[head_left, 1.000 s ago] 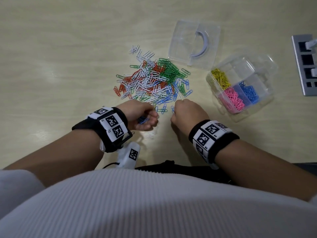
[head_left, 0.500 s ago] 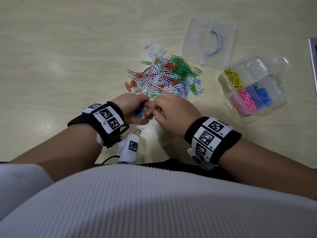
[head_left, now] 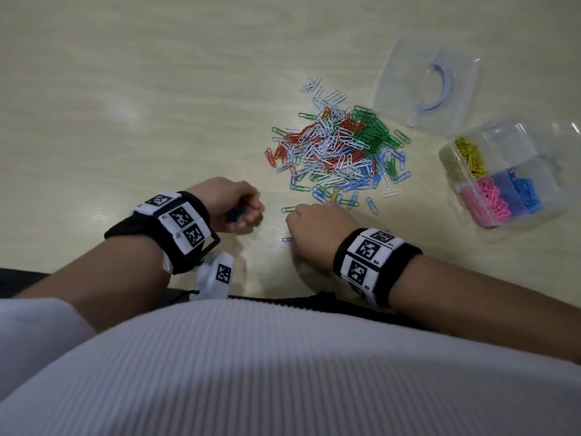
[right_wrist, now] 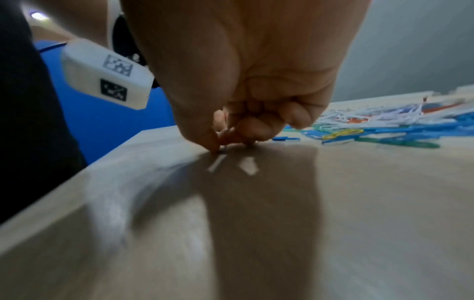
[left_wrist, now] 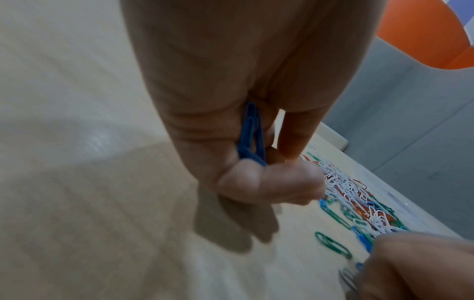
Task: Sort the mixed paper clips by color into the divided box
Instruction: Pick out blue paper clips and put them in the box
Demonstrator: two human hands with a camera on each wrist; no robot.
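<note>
A mixed pile of paper clips (head_left: 336,149) in white, red, green and blue lies mid-table. My left hand (head_left: 242,209) hovers left of it, its curled fingers holding a small bunch of blue clips (left_wrist: 250,134). My right hand (head_left: 314,228) is at the pile's near edge with its fingers curled down. Thumb and fingertips (right_wrist: 218,149) pinch at a blue clip (head_left: 286,239) lying on the table. The clear divided box (head_left: 518,136) stands at the right and holds yellow clips (head_left: 470,155), pink clips (head_left: 490,202) and blue clips (head_left: 525,193) in separate compartments.
The box's clear lid (head_left: 424,83) with a curved handle lies behind the pile. A few loose green and blue clips (left_wrist: 330,243) lie between my hands. The table's near edge runs just below my wrists, against my white-clad body.
My right hand has drawn away from the left hand, moved right and come down onto the table at the pile's near edge. The left hand keeps its blue clips.
</note>
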